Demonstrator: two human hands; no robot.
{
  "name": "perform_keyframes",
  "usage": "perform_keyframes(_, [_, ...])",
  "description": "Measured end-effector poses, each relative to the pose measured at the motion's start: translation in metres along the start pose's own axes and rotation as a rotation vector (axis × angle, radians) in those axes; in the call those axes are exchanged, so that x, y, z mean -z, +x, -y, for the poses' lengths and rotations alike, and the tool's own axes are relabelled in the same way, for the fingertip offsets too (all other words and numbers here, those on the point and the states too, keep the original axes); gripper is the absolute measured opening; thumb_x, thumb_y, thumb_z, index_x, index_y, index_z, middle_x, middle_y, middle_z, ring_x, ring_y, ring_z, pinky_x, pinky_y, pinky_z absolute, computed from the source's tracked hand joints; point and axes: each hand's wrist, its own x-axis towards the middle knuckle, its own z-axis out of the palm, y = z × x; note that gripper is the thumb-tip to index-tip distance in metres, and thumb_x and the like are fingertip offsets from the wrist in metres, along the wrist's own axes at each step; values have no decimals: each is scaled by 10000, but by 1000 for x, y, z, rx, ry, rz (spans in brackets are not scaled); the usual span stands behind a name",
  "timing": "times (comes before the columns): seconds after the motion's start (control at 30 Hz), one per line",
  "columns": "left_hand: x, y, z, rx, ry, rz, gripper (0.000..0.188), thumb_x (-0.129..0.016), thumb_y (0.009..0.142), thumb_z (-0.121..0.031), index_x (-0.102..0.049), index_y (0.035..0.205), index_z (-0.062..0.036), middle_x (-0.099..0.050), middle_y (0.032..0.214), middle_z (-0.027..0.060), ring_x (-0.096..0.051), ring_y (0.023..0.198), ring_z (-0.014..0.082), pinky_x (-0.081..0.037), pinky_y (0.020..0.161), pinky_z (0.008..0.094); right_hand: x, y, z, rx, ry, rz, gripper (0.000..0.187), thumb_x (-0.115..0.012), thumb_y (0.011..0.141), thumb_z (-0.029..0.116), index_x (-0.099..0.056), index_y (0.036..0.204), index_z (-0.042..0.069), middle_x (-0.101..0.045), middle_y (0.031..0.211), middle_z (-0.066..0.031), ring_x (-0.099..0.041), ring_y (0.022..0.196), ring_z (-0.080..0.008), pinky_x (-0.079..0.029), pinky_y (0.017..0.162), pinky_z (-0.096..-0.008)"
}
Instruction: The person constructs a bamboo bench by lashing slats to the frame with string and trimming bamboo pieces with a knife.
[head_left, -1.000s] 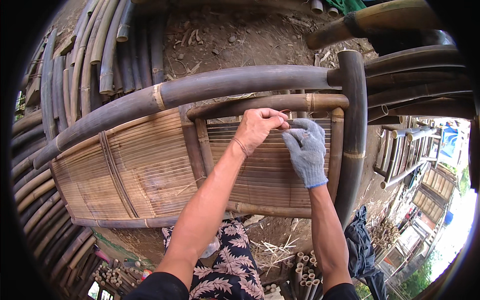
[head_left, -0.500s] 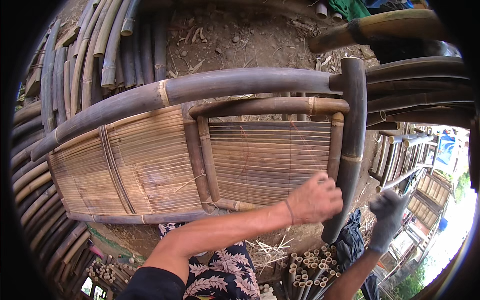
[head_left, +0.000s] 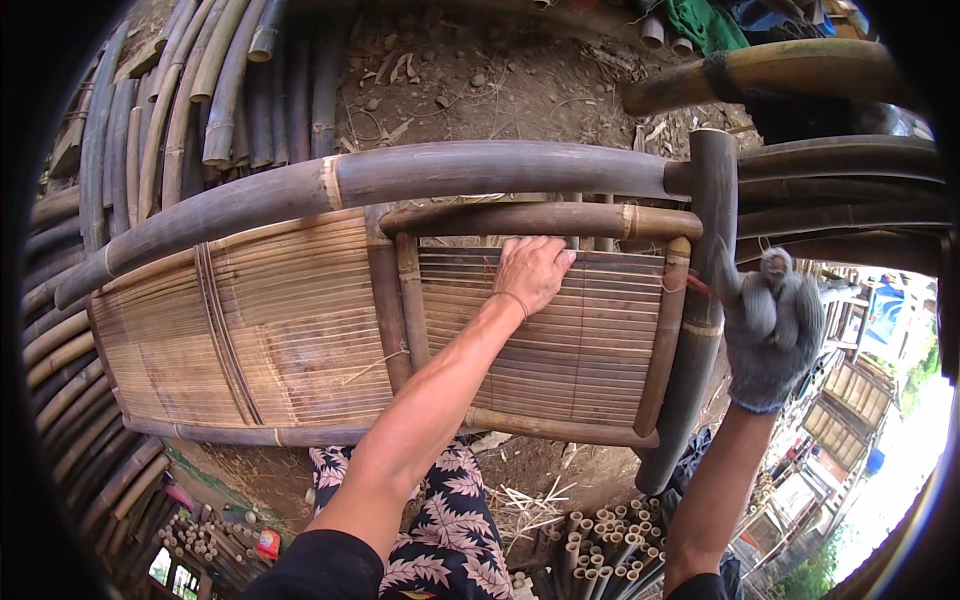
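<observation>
In front of me lies a bamboo bench frame with a small panel of thin bamboo slats (head_left: 545,345) at its right end. My left hand (head_left: 535,275), bare, has its fingers curled over the panel's upper edge, on the dark top slats. My right hand (head_left: 778,325) wears a grey knitted glove and is closed beside the dark upright bamboo post (head_left: 708,255). A short red piece (head_left: 697,284) shows between the glove and the panel's side bar (head_left: 664,345). Whether the glove grips it is unclear, as the fingers hide what is inside.
A wider slat panel (head_left: 300,330) fills the frame's left part, behind a long bamboo rail (head_left: 480,170). Bamboo poles (head_left: 225,90) lie stacked at the far left. Cut bamboo tubes (head_left: 610,545) stand near my legs, beside pale shavings (head_left: 530,510) on the ground.
My left hand has moved up and left, from the panel's lower right corner to its upper edge. My gloved right hand has risen from the lower right to beside the post.
</observation>
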Motion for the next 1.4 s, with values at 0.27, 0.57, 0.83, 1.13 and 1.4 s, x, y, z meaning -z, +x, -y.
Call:
perform_keyframes(0.27, [-9,3,8,104,-71,35,321,-586,956,-427,-738,964,-145,-732,946,93,-651,967,278,-321,920,457,-5,-35,-98,-563,-1770,655,316,-452,1013,239,-646,967,-6,-675,837,-228,-682,823,-395,-557,803,-474])
perform_keyframes(0.57, [-20,-2,9,20,-144,-140,275,-648,926,-386,-735,952,-126,-730,923,52,-654,940,263,-347,943,444,58,-60,-74,-60,-1699,722,230,-536,957,163,-590,832,-23,-602,753,-155,-629,701,-281,-499,644,-409])
perform_keyframes(0.83, [-12,-85,15,277,-118,-665,322,-757,837,-202,-637,1094,-52,-580,1097,136,-542,1087,307,-419,983,432,239,-103,96,-68,-1393,-545,248,-597,977,226,-703,1073,24,-667,980,-77,-639,855,-127,-519,705,-280])
perform_keyframes(1.13, [-22,-108,40,452,227,-464,113,-677,867,-203,-665,883,-92,-640,924,74,-604,938,284,-403,901,439,166,-149,32,-65,-1634,-902,486,-596,985,219,-498,1409,3,-589,1290,-126,-571,1163,-200,-435,1027,-319])
perform_keyframes(1.4, [-11,-83,44,539,128,-254,159,-636,833,-192,-641,866,-37,-650,881,132,-627,904,306,-464,828,442,-11,-104,-126,137,-1473,116,364,-646,891,61,-595,1249,28,-606,1216,-187,-580,1168,-351,-475,1006,-421])
